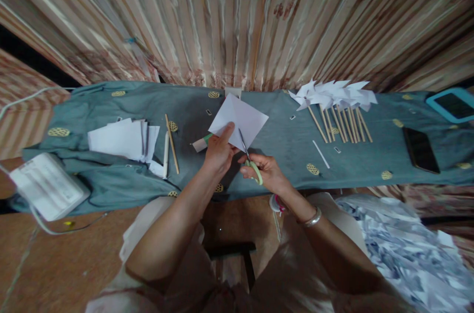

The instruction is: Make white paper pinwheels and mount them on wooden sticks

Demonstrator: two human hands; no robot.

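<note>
A square of white paper [246, 114] with faint creases is held by my left hand [219, 150], thumb on top and fingers beneath. My right hand [267, 171] grips green-handled scissors [255, 171], whose blades lie at the lower right part of the sheet. How far the blades are parted cannot be made out. Behind my left hand a small green and pale tube-like object [202, 142] rests on the cloth. To the left are a stack of white papers [120, 140], a wooden stick [172, 145] and a white pen-like object [166, 155].
White paper pinwheels [333, 95] on sticks lie at the right of the green cloth [281, 155]. Beyond are a black phone [421, 150] and a blue-framed device [454, 104]. A white box [50, 187] with a cable sits at left. Folded papers [414, 254] are piled lower right.
</note>
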